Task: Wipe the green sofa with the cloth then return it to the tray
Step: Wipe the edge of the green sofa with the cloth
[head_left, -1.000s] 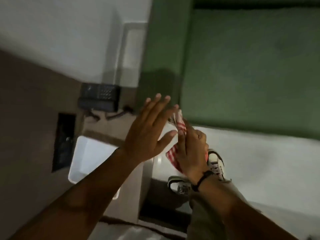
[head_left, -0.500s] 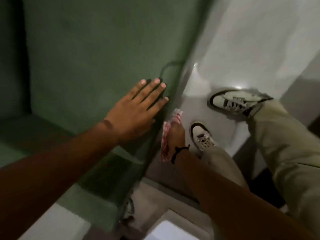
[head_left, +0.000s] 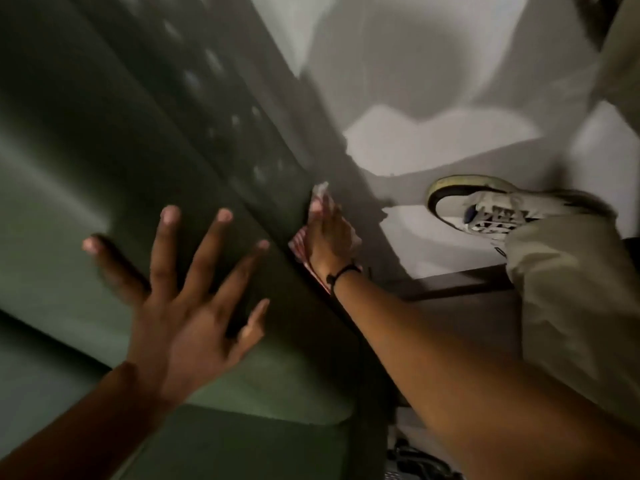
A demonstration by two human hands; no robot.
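Observation:
The green sofa (head_left: 86,161) fills the left half of the head view, dim and blurred. My left hand (head_left: 187,299) lies flat on its seat with the fingers spread wide, holding nothing. My right hand (head_left: 329,237) presses a red-and-white checked cloth (head_left: 300,244) against the sofa's front face, just below the seat edge. Most of the cloth is hidden under the hand; a corner sticks out past the fingertips and another strip shows by the wrist. The tray is out of view.
A pale glossy floor (head_left: 433,140) lies to the right of the sofa. My shoe (head_left: 491,206) and trouser leg (head_left: 571,289) stand on it close to the right arm. Dark cables (head_left: 415,462) lie at the bottom edge.
The view swung from the tray and sofa end along the sofa front. My right hand carried the cloth onto the front face; my left hand settled flat on the seat, fingers spread.

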